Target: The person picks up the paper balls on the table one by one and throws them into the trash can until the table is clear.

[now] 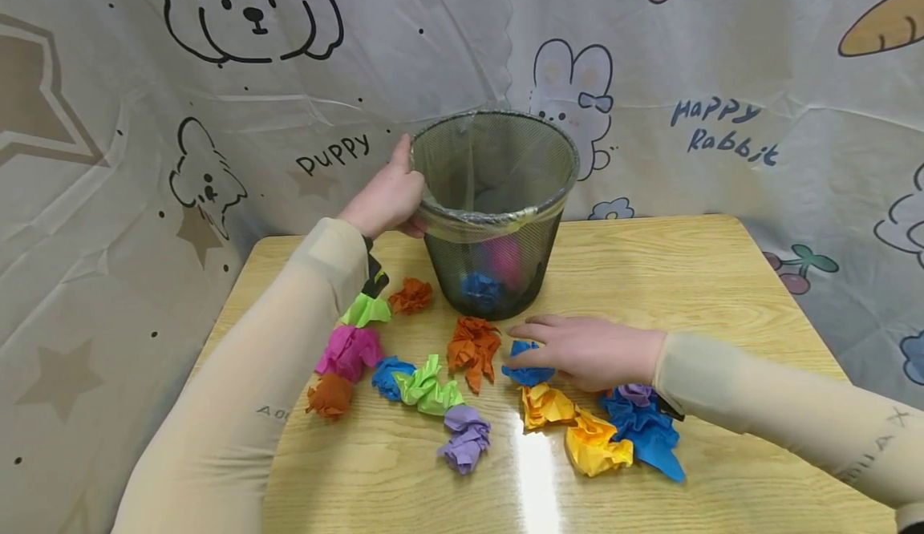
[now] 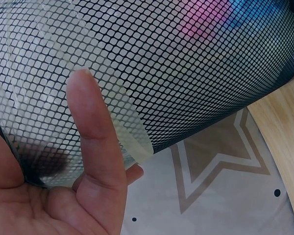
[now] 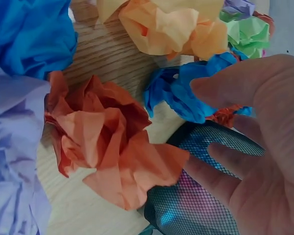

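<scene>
Gripping the mesh bin at its rim with the left hand, and laying one straight finger along the outside of the mesh. Over to the right: hovering low with the right hand at a blue paper ball on the worktop, just in front of the bin, with thumb and fingers spread apart. Can't tell whether touching it. See pink paper and blue paper low inside the bin, and a clear liner folded over the rim. Note an orange ball just left of that blue one, two yellow balls nearer the person, and a purple ball by the right wrist. Spot, further left, a light green ball touching another blue one, and a pink ball beside the left forearm.
</scene>
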Demonstrator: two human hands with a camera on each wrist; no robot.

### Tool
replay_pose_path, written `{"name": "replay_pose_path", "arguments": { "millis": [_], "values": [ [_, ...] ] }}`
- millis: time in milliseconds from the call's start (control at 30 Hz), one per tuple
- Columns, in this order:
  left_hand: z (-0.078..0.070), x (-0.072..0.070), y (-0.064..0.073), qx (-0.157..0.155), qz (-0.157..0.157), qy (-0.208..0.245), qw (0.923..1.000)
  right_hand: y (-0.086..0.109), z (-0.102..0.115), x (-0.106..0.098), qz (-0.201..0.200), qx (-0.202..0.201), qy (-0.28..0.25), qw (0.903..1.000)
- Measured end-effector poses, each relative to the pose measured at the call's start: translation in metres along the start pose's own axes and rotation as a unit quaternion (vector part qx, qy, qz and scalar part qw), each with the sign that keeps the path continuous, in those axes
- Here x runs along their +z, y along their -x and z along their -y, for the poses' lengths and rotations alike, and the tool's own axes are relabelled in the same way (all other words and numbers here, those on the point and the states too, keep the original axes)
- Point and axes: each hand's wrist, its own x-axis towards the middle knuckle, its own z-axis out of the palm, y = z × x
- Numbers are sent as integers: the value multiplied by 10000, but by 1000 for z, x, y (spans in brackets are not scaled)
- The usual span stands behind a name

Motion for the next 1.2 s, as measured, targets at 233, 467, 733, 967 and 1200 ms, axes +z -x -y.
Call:
{"name": "replay_pose_path", "arguments": {
  "millis": [233,467,733,967,1200],
  "values": [
    [-1,0,1,39,19,-8,10000,-9,-3,8,155,-172,-34,9997],
    [-1,0,2,60,-13,-8,10000,-15,-6,15,530,66,-114,9985],
    [1,0,1,66,-31,-4,10000,-20,-7,20,756,204,-116,9969],
    [1,0,0,75,-15,-41,10000,-23,-10,26,661,136,-122,9976],
    [0,0,1,76,-38,-81,9999,-26,-15,31,531,102,-153,9984]
  ]
}}
